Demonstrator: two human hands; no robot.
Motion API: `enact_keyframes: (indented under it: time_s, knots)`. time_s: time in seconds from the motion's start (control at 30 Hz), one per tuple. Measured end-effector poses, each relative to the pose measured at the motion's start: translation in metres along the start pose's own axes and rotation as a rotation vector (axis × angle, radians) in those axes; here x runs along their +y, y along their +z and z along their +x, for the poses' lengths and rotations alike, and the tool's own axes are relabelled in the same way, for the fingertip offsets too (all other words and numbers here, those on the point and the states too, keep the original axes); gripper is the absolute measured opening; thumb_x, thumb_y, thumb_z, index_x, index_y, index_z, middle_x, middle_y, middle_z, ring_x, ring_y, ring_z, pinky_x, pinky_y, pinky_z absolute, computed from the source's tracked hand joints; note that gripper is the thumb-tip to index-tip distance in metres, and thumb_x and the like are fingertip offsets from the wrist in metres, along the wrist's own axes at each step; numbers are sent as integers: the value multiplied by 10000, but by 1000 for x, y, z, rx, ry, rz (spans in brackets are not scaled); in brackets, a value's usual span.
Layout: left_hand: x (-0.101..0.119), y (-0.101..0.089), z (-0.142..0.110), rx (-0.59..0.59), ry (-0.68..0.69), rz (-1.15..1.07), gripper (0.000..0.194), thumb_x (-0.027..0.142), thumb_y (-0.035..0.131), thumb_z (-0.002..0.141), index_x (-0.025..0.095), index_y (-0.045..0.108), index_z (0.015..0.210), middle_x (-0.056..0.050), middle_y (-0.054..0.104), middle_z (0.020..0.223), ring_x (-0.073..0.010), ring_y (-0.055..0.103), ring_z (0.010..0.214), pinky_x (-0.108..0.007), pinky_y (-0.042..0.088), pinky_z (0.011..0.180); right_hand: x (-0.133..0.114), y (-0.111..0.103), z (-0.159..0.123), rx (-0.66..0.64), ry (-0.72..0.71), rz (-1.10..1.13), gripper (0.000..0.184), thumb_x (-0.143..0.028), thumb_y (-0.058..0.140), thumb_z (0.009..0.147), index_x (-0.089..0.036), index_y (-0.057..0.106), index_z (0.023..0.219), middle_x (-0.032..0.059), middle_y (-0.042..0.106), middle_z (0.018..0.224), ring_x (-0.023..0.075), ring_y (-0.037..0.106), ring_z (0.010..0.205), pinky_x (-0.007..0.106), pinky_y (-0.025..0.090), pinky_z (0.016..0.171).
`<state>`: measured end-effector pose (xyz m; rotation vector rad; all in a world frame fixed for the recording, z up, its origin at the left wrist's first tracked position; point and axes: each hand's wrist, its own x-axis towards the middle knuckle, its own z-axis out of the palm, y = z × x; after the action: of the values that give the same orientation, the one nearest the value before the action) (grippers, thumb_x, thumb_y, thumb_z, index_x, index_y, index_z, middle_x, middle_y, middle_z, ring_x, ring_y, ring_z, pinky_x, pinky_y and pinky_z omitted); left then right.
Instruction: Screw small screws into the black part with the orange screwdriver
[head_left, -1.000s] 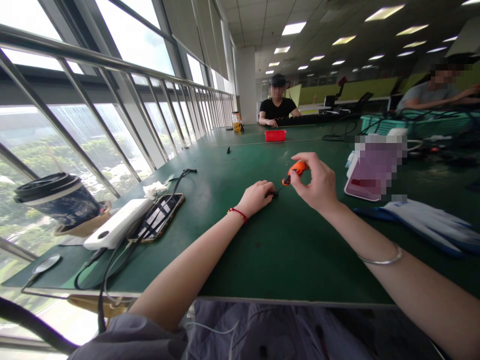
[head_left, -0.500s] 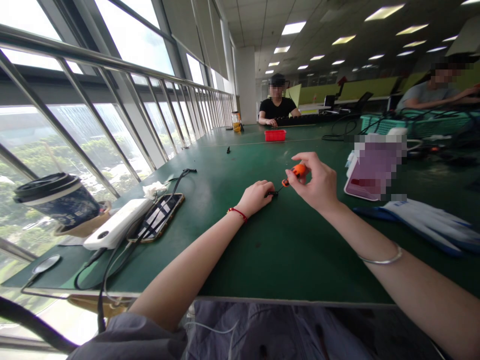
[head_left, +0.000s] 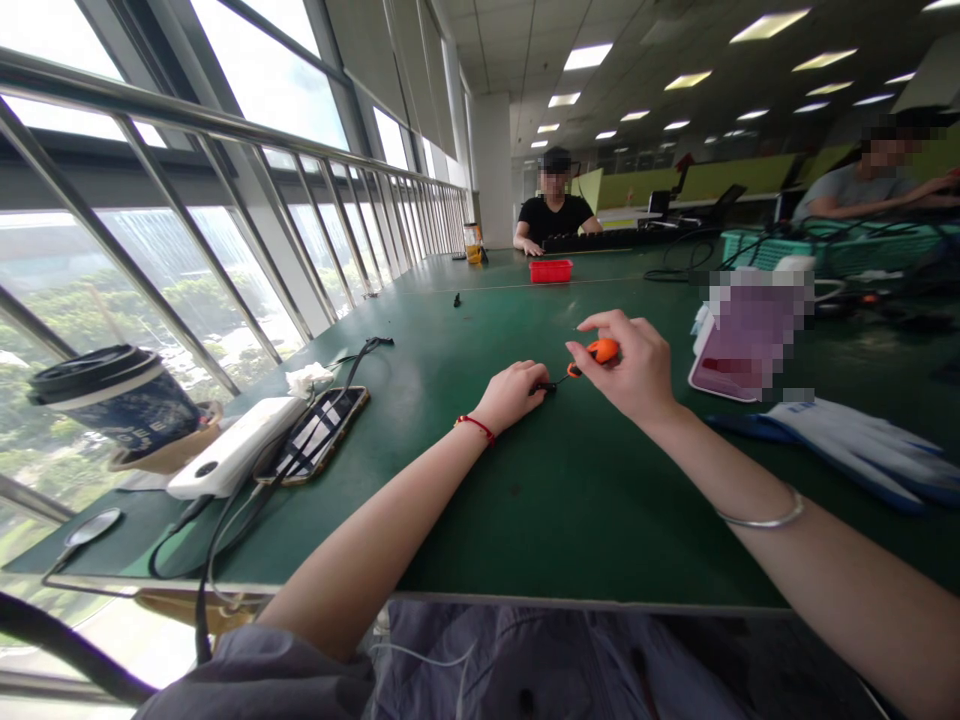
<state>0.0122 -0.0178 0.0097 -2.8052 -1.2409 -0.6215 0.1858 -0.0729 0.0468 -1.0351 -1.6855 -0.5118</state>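
My left hand [head_left: 514, 393] is closed over a small black part [head_left: 546, 386], pressing it to the green table [head_left: 465, 520]. The fingers hide most of that part. Above and to the right, my right hand [head_left: 628, 362] has an orange screwdriver [head_left: 604, 350] with a short, stubby handle. Its thumb and index finger are spread apart at the front, while the handle rests against the palm and the other fingers. The screwdriver's thin shaft slants down to the left, and its tip meets the black part beside my left fingertips.
On the left lie a phone [head_left: 319, 440], a white power bank [head_left: 236, 450] with cables, and a lidded cup [head_left: 120, 400]. White-and-blue gloves [head_left: 847, 440] and a propped phone [head_left: 742, 340] are at right. Farther off are a red tray [head_left: 550, 271], a green basket [head_left: 825, 250] and two people.
My right thumb and index finger have loosened and spread off the screwdriver handle, and the handle has shifted slightly right and down. My left hand stays still. The far person's hand has moved a little.
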Motion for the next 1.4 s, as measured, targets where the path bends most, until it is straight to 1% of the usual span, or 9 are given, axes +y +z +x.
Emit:
enact_keyframes:
  time_s: [0.1,0.27,0.47,0.67,0.9,1.0,1.1,1.3,1.4]
  knots:
    - [1,-1,0,-12,-7,3,140,181,504,823,187,596,928,-45,627,964,-185,588,927,-290,494,808,1,0,0,5,24,-12,212,-446,573,805,-235,580,829,5,596,621,208,566,659,314,421,625]
    - [2,-2,0,-10,-11,8,139,175,507,820,186,597,926,-47,628,971,-184,587,932,-285,491,812,-2,-1,1,-19,-33,47,235,-360,536,830,-214,566,1011,21,630,734,196,578,694,319,440,688]
    - [2,-2,0,-14,-9,6,144,179,505,820,185,599,929,-45,629,960,-185,587,921,-291,488,815,2,2,-1,3,-31,4,214,-438,572,813,-227,585,845,10,609,653,200,561,665,306,426,620]
    - [0,0,0,-3,-7,3,144,178,507,812,196,601,920,-40,625,960,-187,589,931,-285,491,807,1,1,-1,26,-75,59,252,-343,557,824,-210,558,1038,27,646,777,202,583,714,325,451,694]
    - [0,1,0,13,-7,-25,136,179,514,806,192,606,906,-41,628,939,-190,592,909,-294,491,799,0,1,-1,20,-29,-13,200,-431,578,810,-231,586,816,10,604,635,203,552,653,308,427,600]
    - [-2,2,1,27,-20,-66,126,174,531,795,189,611,891,-36,628,916,-183,596,887,-287,492,795,0,1,-1,34,-35,9,206,-388,575,814,-219,589,931,4,595,640,196,560,645,313,439,625]
    - [-4,4,1,38,-36,-119,123,167,555,775,183,620,878,-32,628,895,-174,601,855,-280,497,783,0,1,0,23,-71,46,242,-324,555,823,-204,561,1034,26,638,766,191,577,683,320,454,674]
    - [-5,6,3,58,-81,-213,127,155,574,745,158,640,854,-35,644,866,-160,610,796,-278,504,763,2,2,-2,31,-51,-15,164,-392,579,809,-228,587,814,15,617,662,200,556,667,309,433,613]
    - [-6,7,3,67,-101,-262,142,137,587,724,152,649,850,-33,657,858,-152,614,783,-266,507,755,1,2,-1,25,-43,0,205,-393,570,815,-222,585,927,8,605,658,198,558,657,318,441,637]
